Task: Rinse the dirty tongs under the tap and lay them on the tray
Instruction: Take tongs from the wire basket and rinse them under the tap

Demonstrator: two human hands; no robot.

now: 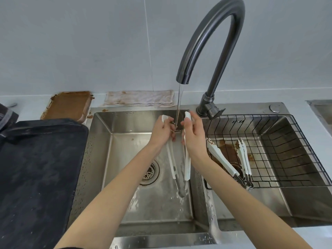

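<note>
The tongs (186, 159) are held over the left sink basin (161, 209), spread apart with one arm in each hand. The left hand (159, 132) curls round the left arm of the tongs and the right hand (193, 139) grips the right one, each white tip poking out past the fingers at the far end. Their long axis runs near to far, the joined handle end hanging down toward the person, low over the basin floor. The water stream (179, 103) from the tap (206, 51) falls between the two hands onto the tips, so the rinse looks to be in progress.

The dark tray (39, 168) lies on the counter to the left of the basin, just beside its rim. To get there the tongs must swing leftward, and the left hand is the nearer one; I would expect it to carry them across, laid flat with the long axis kept roughly as it is.

In the right basin a wire basket (287, 150) holds two more pairs of white tongs (222, 160), smeared brown, with brown residue beneath them. At the far left a brown-coated pan (68, 105) sits beside a stained cloth (140, 97).
</note>
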